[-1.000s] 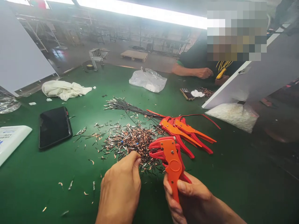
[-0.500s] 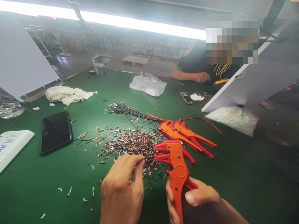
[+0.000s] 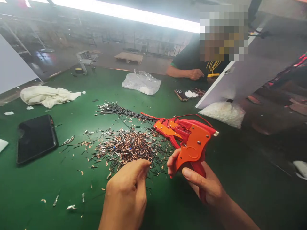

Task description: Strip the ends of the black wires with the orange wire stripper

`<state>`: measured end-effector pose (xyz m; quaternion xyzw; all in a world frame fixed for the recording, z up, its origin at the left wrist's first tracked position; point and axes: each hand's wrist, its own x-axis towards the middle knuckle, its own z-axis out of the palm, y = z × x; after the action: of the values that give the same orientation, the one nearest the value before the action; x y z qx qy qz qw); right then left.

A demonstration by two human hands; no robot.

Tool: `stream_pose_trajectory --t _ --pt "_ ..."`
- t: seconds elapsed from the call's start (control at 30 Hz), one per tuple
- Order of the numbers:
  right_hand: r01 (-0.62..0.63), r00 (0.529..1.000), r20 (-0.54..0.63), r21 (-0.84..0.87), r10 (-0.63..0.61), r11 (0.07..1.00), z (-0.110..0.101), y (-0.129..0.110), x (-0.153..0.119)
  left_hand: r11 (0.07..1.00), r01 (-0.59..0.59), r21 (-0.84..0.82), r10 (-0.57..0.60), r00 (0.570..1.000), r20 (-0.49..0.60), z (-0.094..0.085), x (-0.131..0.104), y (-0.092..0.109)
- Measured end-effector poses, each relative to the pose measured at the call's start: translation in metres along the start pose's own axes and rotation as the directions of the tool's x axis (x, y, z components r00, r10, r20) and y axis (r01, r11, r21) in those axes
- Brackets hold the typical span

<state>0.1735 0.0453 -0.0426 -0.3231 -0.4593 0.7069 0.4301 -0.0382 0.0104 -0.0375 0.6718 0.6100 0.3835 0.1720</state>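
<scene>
My right hand [image 3: 208, 183] is wrapped round the handles of an orange and red wire stripper [image 3: 194, 143]. The tool is tilted, its head up and toward the right. Behind it, partly covered, lies another orange and red wire stripper [image 3: 165, 127] on the table. My left hand [image 3: 126, 193] is closed in a pinch at the near edge of a heap of short black and copper wire scraps [image 3: 127, 145]. What its fingertips hold, if anything, is hidden. Beyond the heap stretches a bundle of black wires [image 3: 122, 110] with silvery ends.
On the green table [image 3: 79, 217] lie a black phone [image 3: 37, 139], a white cloth [image 3: 49, 95] and a clear plastic bag [image 3: 141, 82]. A bag of pale pieces [image 3: 224, 111] rests by a white panel [image 3: 236, 72]. A co-worker's hand [image 3: 195, 74] is across the table.
The wire stripper in my right hand has swung up and right, away from my left hand. My left hand stays pinched near the heap. The view has shifted right.
</scene>
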Motion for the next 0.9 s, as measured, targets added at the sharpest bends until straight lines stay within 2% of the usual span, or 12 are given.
stream_pose_trajectory --t 0.1,0.2,0.33,0.47,0.73,0.9 --pt "-0.092 0.984 0.166 0.144 0.068 0.985 -0.002 -0.003 -0.002 1.000 0.010 0.002 -0.010 1.000 0.004 -0.001 0.001 0.003" --pt "-0.200 0.949 0.288 0.234 0.128 0.952 -0.006 -0.001 -0.002 0.998 0.061 0.007 -0.060 0.993 -0.105 -0.007 0.003 0.006" --pt "-0.293 0.908 0.386 0.305 0.164 0.906 -0.010 0.007 -0.002 0.996 0.088 0.033 -0.079 0.975 -0.208 -0.010 0.003 0.008" --pt "-0.386 0.857 0.473 0.325 0.205 0.864 -0.013 0.012 -0.005 0.992 0.066 0.110 -0.035 0.964 -0.262 -0.010 0.003 0.006" --pt "-0.473 0.835 0.453 0.302 0.312 0.828 -0.013 0.013 -0.009 0.994 -0.025 0.104 0.049 0.971 -0.232 -0.008 0.004 0.001" --pt "-0.455 0.859 0.414 0.349 0.301 0.819 -0.007 0.018 -0.012 0.995 -0.068 0.078 0.084 0.974 -0.213 -0.010 0.003 0.000"
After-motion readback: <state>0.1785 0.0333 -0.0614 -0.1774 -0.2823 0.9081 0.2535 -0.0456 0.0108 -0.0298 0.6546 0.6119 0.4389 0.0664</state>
